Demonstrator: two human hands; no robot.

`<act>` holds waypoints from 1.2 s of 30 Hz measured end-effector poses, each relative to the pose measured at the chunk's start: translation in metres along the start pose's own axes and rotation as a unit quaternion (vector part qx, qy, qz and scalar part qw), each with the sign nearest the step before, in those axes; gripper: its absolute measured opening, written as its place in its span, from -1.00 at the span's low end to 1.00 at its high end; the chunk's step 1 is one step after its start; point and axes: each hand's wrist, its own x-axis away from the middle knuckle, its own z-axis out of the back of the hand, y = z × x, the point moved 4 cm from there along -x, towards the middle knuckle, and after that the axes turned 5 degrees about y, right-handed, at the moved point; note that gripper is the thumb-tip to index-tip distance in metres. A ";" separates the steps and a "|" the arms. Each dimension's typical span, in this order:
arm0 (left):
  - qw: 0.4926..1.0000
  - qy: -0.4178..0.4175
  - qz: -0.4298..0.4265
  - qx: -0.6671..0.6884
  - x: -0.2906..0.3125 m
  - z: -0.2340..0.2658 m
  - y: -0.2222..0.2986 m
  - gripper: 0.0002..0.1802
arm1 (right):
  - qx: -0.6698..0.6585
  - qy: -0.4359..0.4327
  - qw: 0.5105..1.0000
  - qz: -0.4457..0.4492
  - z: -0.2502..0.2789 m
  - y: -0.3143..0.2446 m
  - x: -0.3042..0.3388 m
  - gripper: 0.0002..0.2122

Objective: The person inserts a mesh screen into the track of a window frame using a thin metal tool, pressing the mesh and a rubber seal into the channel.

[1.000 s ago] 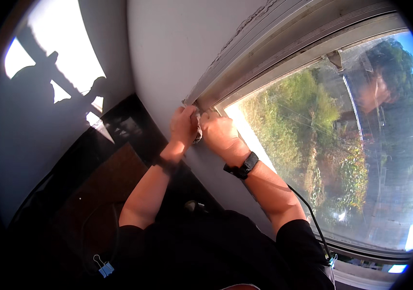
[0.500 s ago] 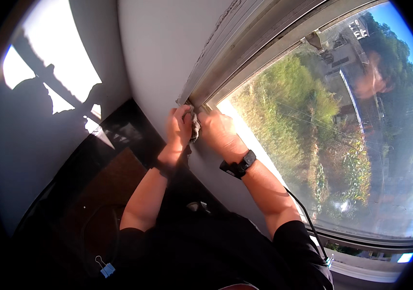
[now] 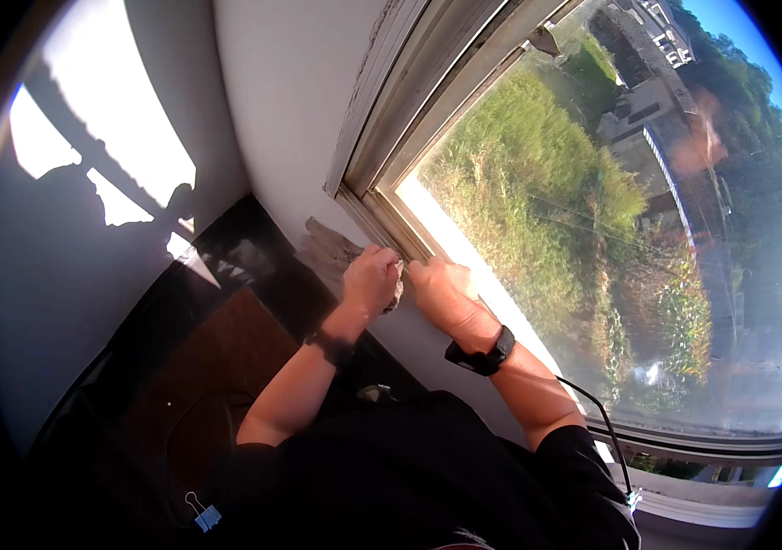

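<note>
My left hand (image 3: pixel 371 282) is closed around a crumpled, dirty grey rag (image 3: pixel 397 293), which bulges out on the side facing my other hand. Just to its right, my right hand (image 3: pixel 447 295) has its fingers curled down at the sill-side track of the window frame (image 3: pixel 382 213). Whatever those fingers pinch, if anything, is hidden. Both hands are close together at the frame's lower corner, beside the sunlit ledge. A black band is on each wrist.
The large window pane (image 3: pixel 546 247) fills the right side, with greenery and buildings beyond. A brownish patch (image 3: pixel 328 249) marks the white wall. Below left is a dark surface with a brown panel (image 3: pixel 217 353). A binder clip (image 3: pixel 207 518) and a black cable (image 3: pixel 606 417) are near me.
Both hands have moved along the frame toward me and slightly right, the rag going with the left one. More of the frame's corner and the brownish wall patch now show.
</note>
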 end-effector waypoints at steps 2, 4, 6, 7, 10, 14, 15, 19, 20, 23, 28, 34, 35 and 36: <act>0.998 0.016 0.008 0.062 0.008 0.004 0.000 -0.92 | -0.045 0.037 0.998 -0.026 0.014 0.006 0.015 -0.96; 0.992 0.067 0.034 0.100 0.013 0.012 0.002 -0.88 | -0.076 0.087 0.992 -0.046 0.011 0.014 0.032 -0.96; 0.985 0.109 0.013 0.131 0.005 0.019 0.001 -0.81 | -0.086 0.134 0.986 -0.058 0.004 0.019 0.044 -0.95; 0.987 0.130 -0.013 0.094 0.002 0.022 -0.001 -0.80 | -0.081 0.137 0.985 -0.073 -0.003 0.019 0.051 -0.92; 0.990 0.136 -0.018 0.038 -0.003 0.026 0.000 -0.81 | -0.106 0.162 0.975 -0.112 -0.014 0.022 0.074 -0.84; 0.988 0.149 -0.011 0.031 -0.013 0.029 0.005 -0.79 | -0.190 0.183 0.952 -0.157 -0.020 0.025 0.093 -0.82; 0.990 0.142 -0.026 0.007 -0.015 0.026 0.006 -0.79 | -0.220 0.195 0.942 -0.161 -0.019 0.026 0.094 -0.82; 0.990 0.079 -0.049 -0.106 -0.009 0.011 0.014 -0.82 | -0.311 0.193 0.913 -0.182 -0.017 0.033 0.097 -0.81; 0.990 0.091 -0.069 -0.085 -0.006 0.008 0.011 -0.82 | -0.321 0.179 0.909 -0.196 -0.023 0.035 0.096 -0.81; 0.990 0.055 -0.068 -0.109 -0.007 0.004 0.024 -0.81 | -0.339 0.155 0.899 -0.230 -0.041 0.040 0.092 -0.80; 0.988 0.018 -0.089 -0.122 -0.010 0.002 0.027 -0.81 | -0.316 0.182 0.900 -0.237 -0.048 0.031 0.079 -0.84; 0.996 -0.032 0.002 -0.078 -0.016 0.002 0.021 -0.75 | -0.240 0.201 0.926 -0.212 -0.053 0.020 0.059 -0.84; 0.997 -0.027 -0.009 -0.067 -0.016 0.000 0.015 -0.75 | -0.237 0.194 0.927 -0.217 -0.053 0.019 0.057 -0.84; 0.998 -0.023 -0.020 -0.055 -0.018 -0.001 0.014 -0.74 | -0.233 0.188 0.928 -0.223 -0.052 0.018 0.055 -0.84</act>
